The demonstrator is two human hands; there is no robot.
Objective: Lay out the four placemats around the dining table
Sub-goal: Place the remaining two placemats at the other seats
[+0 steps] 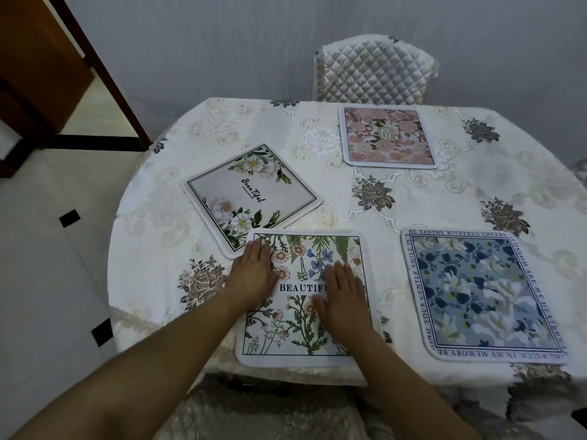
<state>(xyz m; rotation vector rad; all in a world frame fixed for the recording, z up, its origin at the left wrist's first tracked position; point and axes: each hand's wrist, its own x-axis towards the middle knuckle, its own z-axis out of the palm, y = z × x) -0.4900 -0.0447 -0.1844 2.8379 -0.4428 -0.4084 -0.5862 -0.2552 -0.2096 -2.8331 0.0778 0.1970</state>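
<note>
A quilted chair back (376,69) stands against the grey wall (222,42). A dark wooden door frame (104,68) rises left, above white floor tiles (47,281).

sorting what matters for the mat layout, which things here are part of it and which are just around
Part of the job: wildflower "BEAUTIFUL" placemat under left hand and right hand; white-peony placemat; pink floral placemat; blue floral placemat; cream embroidered tablecloth.

Just around: quilted chair; brown wooden door.

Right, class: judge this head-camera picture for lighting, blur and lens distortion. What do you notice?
Head view: soft, even light and no glare on the placemats; the table edge bows outward from wide-angle distortion; the wildflower placemat under both hands is sharp, while the forearms at the bottom look slightly soft.
</note>
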